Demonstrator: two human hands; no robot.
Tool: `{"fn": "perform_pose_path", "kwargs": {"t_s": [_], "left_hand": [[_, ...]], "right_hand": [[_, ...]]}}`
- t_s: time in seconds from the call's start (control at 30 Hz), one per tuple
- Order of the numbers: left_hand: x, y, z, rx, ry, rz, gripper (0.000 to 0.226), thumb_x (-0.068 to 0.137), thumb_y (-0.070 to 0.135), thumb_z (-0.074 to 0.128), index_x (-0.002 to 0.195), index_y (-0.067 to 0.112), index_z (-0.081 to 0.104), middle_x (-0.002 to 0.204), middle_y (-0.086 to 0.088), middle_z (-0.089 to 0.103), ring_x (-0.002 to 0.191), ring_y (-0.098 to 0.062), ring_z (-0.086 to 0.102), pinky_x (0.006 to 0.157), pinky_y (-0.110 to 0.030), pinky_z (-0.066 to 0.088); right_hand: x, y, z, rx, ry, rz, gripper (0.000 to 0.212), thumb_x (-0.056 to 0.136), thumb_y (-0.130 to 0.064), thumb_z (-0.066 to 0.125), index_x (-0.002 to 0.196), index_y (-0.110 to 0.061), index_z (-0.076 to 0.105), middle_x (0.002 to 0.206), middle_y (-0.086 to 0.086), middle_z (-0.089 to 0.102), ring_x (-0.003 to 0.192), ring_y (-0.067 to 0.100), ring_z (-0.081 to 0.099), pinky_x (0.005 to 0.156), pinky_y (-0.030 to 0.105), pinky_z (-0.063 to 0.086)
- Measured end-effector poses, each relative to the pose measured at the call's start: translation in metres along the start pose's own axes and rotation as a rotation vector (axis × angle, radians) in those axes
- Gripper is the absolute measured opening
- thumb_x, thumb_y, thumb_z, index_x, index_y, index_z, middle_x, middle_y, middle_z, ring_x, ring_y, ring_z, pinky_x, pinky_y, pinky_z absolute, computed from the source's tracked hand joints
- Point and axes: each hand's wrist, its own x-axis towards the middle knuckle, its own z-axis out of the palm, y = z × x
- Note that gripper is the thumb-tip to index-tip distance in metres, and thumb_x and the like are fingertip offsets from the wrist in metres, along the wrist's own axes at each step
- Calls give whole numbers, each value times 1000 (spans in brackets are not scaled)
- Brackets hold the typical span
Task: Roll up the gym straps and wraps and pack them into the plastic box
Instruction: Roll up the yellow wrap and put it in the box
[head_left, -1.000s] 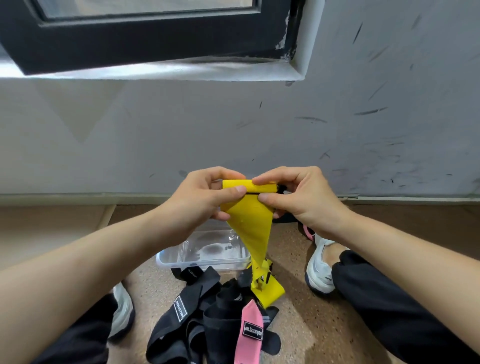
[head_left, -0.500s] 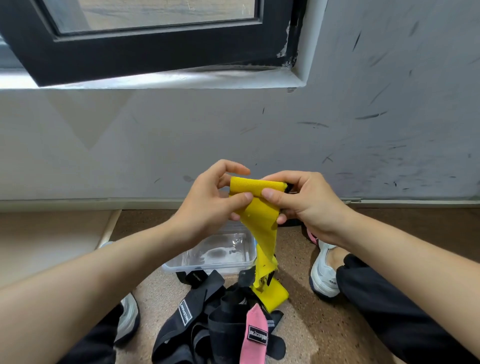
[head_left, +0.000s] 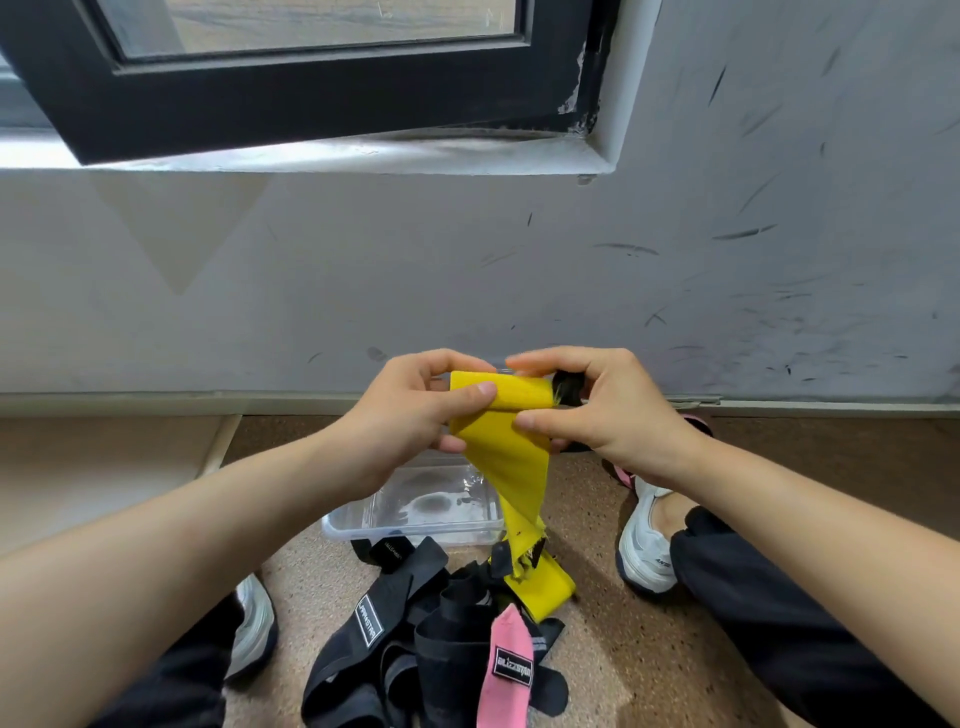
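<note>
Wrap (head_left: 511, 457) sits pinched at its rolled top between left hand (head_left: 410, 415) and right hand (head_left: 608, 410); aligned edges and a taut tail should keep it tight.

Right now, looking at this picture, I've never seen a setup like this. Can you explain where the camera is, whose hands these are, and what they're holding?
There is no machine here. A person wears a camera on their head, so this single picture looks forward and down at their own bare arms. The left hand and right hand both pinch a yellow wrap with their fingers. Its top is rolled; its loose tail hangs to the floor. Beneath it stands a clear box. Nearer the person lies a pile of black straps with a pink strap on it.
</note>
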Motion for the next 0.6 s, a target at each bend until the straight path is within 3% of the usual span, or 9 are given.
{"fn": "perform_pose_path", "kwargs": {"t_s": [0.07,0.2,0.3,0.4,0.5,0.6], "left_hand": [[1,-1,-3,-18,23,49,20,94,17,70,114,14,69,92,0,76,82,-11,70,56,-21,54],[1,-2,-3,12,74,219,19,92,8,72,110,14,68,88,3,75,77,-7,69,57,-21,55],[2,-6,-1,111,98,377,21,89,9,77,103,22,69,88,-3,73,75,-18,69,64,-31,59],[2,-10,-1,250,106,482,24,89,11,78,103,27,68,95,-7,73,90,-30,70,71,-42,62],[1,-7,0,255,64,439,27,91,8,75,111,21,62,98,-6,69,88,-25,68,67,-33,60],[-1,-2,-2,153,-51,205,24,93,24,74,114,18,63,98,-1,72,89,-14,68,68,-32,59]], "right_hand": [[-3,-3,0,98,-44,97,53,80,-20,83,130,-25,66,112,9,65,83,22,73,63,31,61],[-4,-9,2,287,-39,189,43,87,-35,68,127,-20,66,117,17,66,89,25,73,58,34,60],[-3,-11,4,317,-59,209,45,84,-43,66,121,-17,70,118,23,65,96,31,70,62,37,61],[-4,-10,4,324,-60,207,34,87,-35,67,115,-16,71,110,23,68,95,27,71,65,36,63],[-6,-10,1,349,-62,181,24,92,-19,67,115,-11,70,96,11,71,91,20,73,63,33,63],[-7,-12,-1,322,-33,127,22,92,-9,68,114,-9,70,96,13,70,87,19,72,64,30,62]]}}
